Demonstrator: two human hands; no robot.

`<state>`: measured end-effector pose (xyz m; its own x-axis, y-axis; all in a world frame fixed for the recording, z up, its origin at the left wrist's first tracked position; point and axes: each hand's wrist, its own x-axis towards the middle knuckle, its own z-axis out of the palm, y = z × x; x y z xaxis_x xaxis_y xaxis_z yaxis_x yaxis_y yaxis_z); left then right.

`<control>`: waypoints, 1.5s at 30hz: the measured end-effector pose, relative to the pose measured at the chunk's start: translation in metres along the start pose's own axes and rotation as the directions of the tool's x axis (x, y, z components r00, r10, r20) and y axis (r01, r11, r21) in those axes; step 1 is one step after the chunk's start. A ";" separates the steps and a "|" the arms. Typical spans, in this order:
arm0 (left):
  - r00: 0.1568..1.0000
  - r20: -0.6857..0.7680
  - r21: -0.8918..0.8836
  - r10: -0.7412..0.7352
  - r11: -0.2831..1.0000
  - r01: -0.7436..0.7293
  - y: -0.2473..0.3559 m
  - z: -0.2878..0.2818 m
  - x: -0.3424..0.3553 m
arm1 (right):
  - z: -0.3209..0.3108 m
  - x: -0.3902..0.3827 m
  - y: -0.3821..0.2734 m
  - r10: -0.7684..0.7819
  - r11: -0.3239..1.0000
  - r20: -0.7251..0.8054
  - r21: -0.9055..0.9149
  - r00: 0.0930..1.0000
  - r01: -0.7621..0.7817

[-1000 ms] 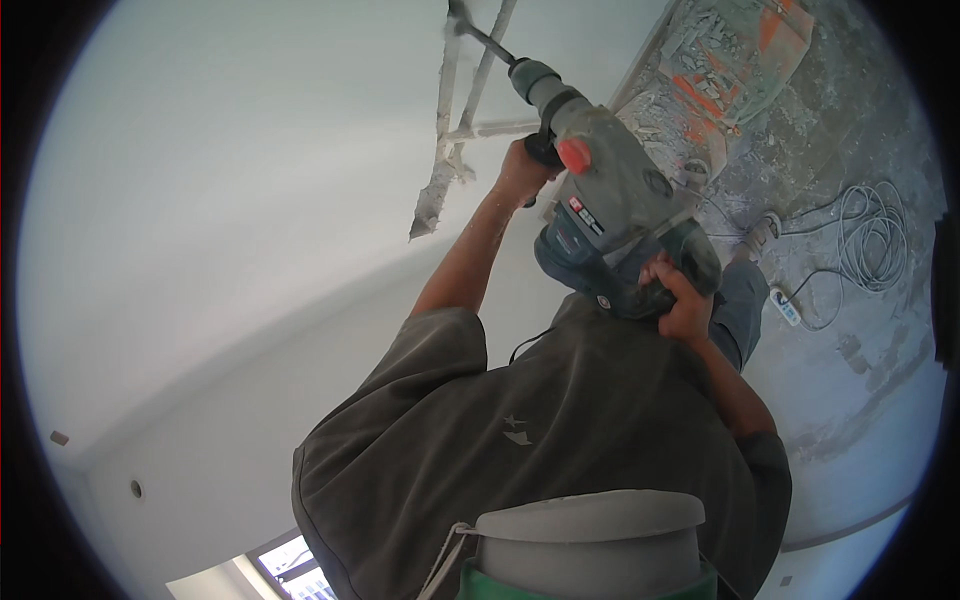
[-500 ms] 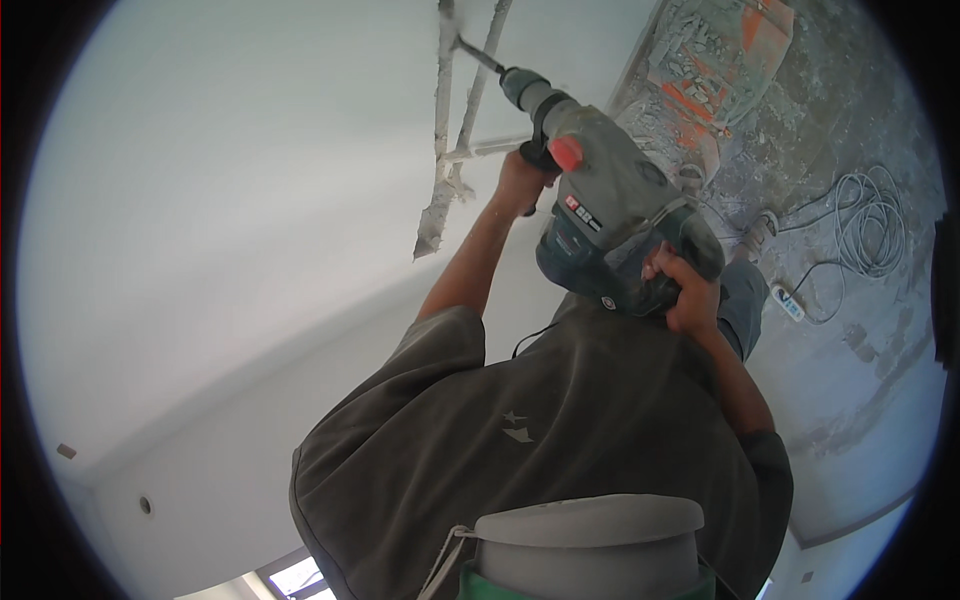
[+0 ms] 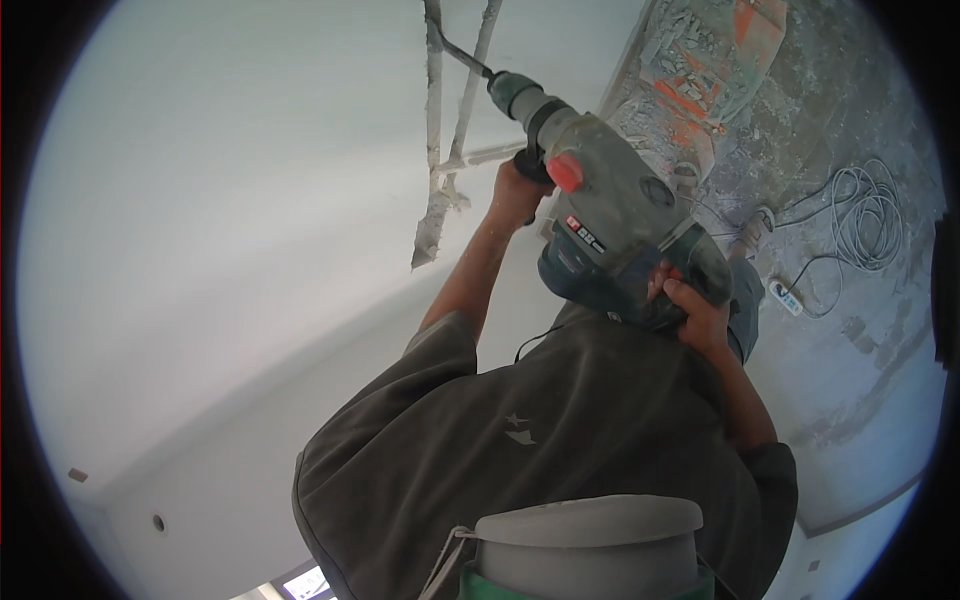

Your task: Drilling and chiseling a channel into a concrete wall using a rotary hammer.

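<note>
rotary hammer (image 3: 615,212): is being held up before the torso by the left hand (image 3: 520,192) and the right hand (image 3: 703,312), its nose being aimed up and leftward at the white wall (image 3: 250,180).
left-hand fingers: are being wrapped around the black side handle (image 3: 531,166), just behind the nose.
right-hand fingers: are being clenched around the rear handle (image 3: 711,264).
red knob (image 3: 566,172): is being carried on the tool's body, beside the left hand.
chisel bit (image 3: 465,57): is being pointed into the long groove (image 3: 434,110); whether the tip is being pressed there cannot be told.
second groove (image 3: 477,60): is being seen just to the right, slanting.
rubble (image 3: 690,55): is being strewn over the floor (image 3: 850,110) beside the wall, near orange sheeting (image 3: 760,28).
grey cable (image 3: 866,222): is lying coiled at right.
power strip (image 3: 786,297): is lying near the coil.
dark shirt (image 3: 540,440): is being worn.
</note>
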<state>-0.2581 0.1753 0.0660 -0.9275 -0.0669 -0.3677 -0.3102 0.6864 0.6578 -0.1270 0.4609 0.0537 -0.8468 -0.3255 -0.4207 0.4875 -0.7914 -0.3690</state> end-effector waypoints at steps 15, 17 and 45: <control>0.999 0.005 0.156 -0.044 0.987 0.043 0.000 0.000 -0.002 | 0.007 0.007 -0.005 -0.022 0.995 -0.062 -0.099 0.998 0.016; 0.995 0.015 0.028 -0.099 0.995 0.098 0.005 0.001 -0.016 | 0.013 0.007 -0.018 -0.067 0.966 -0.008 -0.251 0.998 0.063; 0.996 -0.012 -0.078 -0.092 0.993 0.090 -0.032 0.015 -0.047 | -0.011 -0.012 0.006 0.189 0.976 -0.092 -0.091 0.978 -0.197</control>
<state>-0.2016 0.1676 0.0521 -0.8977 -0.1381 -0.4185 -0.4082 0.6187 0.6713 -0.1116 0.4662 0.0477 -0.7162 -0.4203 -0.5572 0.6622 -0.6613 -0.3524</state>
